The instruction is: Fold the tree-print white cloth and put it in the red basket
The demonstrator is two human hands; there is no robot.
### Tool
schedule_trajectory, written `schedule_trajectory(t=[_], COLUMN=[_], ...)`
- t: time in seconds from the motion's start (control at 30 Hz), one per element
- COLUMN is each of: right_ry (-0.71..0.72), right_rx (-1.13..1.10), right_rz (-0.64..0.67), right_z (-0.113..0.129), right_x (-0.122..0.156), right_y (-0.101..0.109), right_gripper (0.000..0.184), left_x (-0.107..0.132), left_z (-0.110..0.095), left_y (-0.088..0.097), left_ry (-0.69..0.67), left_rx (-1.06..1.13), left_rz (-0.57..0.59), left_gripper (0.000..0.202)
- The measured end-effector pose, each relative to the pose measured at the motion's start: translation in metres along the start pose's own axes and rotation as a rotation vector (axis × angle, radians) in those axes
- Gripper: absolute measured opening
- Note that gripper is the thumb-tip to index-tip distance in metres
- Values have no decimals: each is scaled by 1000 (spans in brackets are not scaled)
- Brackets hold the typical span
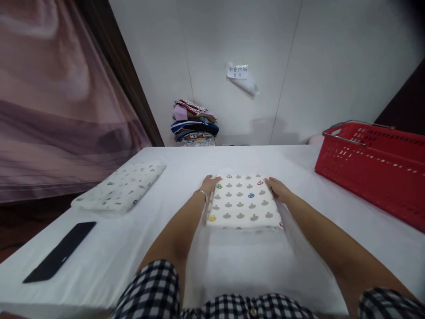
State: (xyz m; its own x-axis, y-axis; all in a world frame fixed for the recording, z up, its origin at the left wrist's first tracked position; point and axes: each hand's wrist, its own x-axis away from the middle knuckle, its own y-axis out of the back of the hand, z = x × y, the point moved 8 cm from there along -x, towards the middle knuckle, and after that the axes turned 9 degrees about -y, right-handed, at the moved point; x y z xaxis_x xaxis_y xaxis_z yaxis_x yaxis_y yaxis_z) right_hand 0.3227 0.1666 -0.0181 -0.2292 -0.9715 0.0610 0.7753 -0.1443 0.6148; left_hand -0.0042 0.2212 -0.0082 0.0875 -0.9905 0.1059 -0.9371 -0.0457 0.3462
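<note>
A neatly folded white cloth [244,199] printed with grey mushrooms and a few coloured ones lies flat on the table before me. A translucent plastic bag [245,261] spreads from it toward my body; how much of the cloth it covers is unclear. My left hand [210,184] holds the far left corner, fingers curled against the edge. On the opposite side, my right hand [278,189] grips near the far right corner. Both hands' undersides are hidden.
On the white table [159,239], a second folded printed cloth [119,186] lies at left, beyond a flat black object [61,252]. A red plastic basket [368,164] stands at right. Stacked folded fabrics [194,124] rise behind the far edge, below a wall note [237,71].
</note>
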Motion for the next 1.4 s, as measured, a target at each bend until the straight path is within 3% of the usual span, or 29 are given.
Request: schedule_trajectory(t=[0.1, 0.17, 0.3, 0.5, 0.63, 0.73, 0.8, 0.87, 0.97, 1.1, 1.2, 1.4], right_ry=[-156, -181, -115, 24, 257, 395, 413, 403, 433, 594, 653, 606], right_rx=[-164, -249, -280, 170, 456, 638, 749, 811, 787, 615, 527, 698], right_rz=[15, -11, -40, -158, -208, -117, -1, 86, 96, 85, 146, 354], right_z=[-22, -28, -23, -4, 29, 49, 51, 49, 57, 98, 133, 169], right_x=[-2, -2, -8, -9, 15, 34, 42, 44, 41, 33, 24, 5], right_y=[-10, -11, -15, -14, -18, -39, -57, -68, -71, -79, -101, -154], right_gripper=[77, 88, 87, 68, 58, 54, 53, 53, 52, 45, 40, 42], left_x=[-4, -6, -14, -17, 0, 25, 45, 62, 81, 91, 92, 96], left_z=[11, 13, 13, 29, 37, 41, 37, 29, 23, 22, 22, 21], left_y=[-6, -7, -9, -4, 16, 31, 39, 41, 34, 25, 22, 19], left_ry=[-38, -78, -187, -167, -133, -119, -155, -217, -241, -217, -219, -289], left_rx=[-16, -19, 39, 75, 70, 42, -45, -197, -374, -466, -490, -425], left_rz=[17, 28, 25, -19, -36, -54, -72, -75, -24, -5, -11, -17], left_gripper=[67, 72, 78, 65, 42, 24, 16, 19, 31, 33, 28, 22])
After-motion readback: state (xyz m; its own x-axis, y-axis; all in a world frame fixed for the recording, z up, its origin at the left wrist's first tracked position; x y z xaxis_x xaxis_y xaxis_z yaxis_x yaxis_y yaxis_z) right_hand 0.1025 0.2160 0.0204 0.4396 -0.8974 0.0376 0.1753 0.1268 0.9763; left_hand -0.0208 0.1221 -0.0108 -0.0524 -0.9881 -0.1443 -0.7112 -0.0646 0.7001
